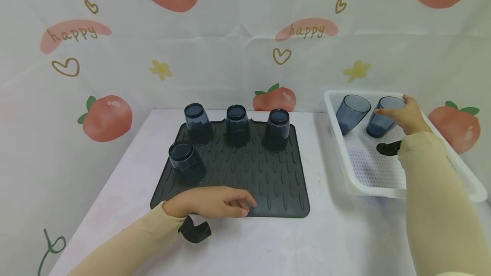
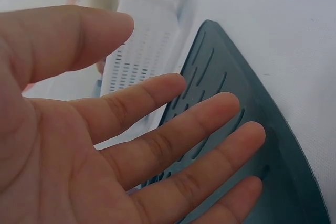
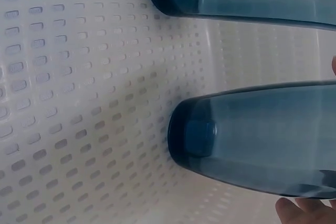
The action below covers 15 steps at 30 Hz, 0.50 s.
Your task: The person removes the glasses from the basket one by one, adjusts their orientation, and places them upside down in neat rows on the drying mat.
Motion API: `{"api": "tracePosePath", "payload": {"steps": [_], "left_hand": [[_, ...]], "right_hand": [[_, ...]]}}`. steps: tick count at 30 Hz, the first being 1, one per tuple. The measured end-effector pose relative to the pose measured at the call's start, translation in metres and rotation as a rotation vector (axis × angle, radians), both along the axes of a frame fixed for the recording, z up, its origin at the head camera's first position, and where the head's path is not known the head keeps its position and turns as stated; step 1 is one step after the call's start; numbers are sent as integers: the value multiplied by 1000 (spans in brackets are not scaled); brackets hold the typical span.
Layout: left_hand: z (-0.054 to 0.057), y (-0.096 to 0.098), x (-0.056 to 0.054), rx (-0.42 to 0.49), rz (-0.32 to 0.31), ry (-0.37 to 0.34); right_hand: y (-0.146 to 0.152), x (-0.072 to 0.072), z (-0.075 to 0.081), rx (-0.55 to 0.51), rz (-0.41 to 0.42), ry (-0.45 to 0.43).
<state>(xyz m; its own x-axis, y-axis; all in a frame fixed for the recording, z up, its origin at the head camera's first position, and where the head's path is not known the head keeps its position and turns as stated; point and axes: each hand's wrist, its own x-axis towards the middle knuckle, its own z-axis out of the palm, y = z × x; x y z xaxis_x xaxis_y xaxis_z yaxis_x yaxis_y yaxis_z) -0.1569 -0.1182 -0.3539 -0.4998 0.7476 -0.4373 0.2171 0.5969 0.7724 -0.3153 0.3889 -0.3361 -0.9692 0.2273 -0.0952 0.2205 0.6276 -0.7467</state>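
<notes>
My right hand (image 1: 414, 116) grips a blue-tinted drinking glass (image 1: 377, 126) near its rim, thumb on one side and fingers on the other. That glass stands upright, slightly tilted, in a white perforated basket (image 1: 353, 178). Another blue glass (image 1: 348, 116) leans beside it at the basket's back left. In the right wrist view, the held glass (image 3: 252, 135) has its dark base near the basket floor, and fingertips (image 3: 294, 211) show at its side. My left hand (image 1: 215, 201) hovers over the front edge of a dark ridged drying mat (image 1: 245, 182), fingers spread and holding nothing.
Upside-down blue glasses stand on the mat: a back row of left (image 1: 199, 125), middle (image 1: 238, 127) and right (image 1: 277, 131), plus one (image 1: 187, 163) nearer at the left. A white table (image 1: 326, 233) lies under mat and basket, with a printed cloth (image 1: 230, 54) behind.
</notes>
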Motion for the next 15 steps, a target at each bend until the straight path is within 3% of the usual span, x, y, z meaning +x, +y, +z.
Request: {"api": "tracePosePath", "payload": {"steps": [15], "left_hand": [[3,1,-1,-1,-7,-3]], "right_hand": [[-1,1,-1,-10,-19,-17]]}}
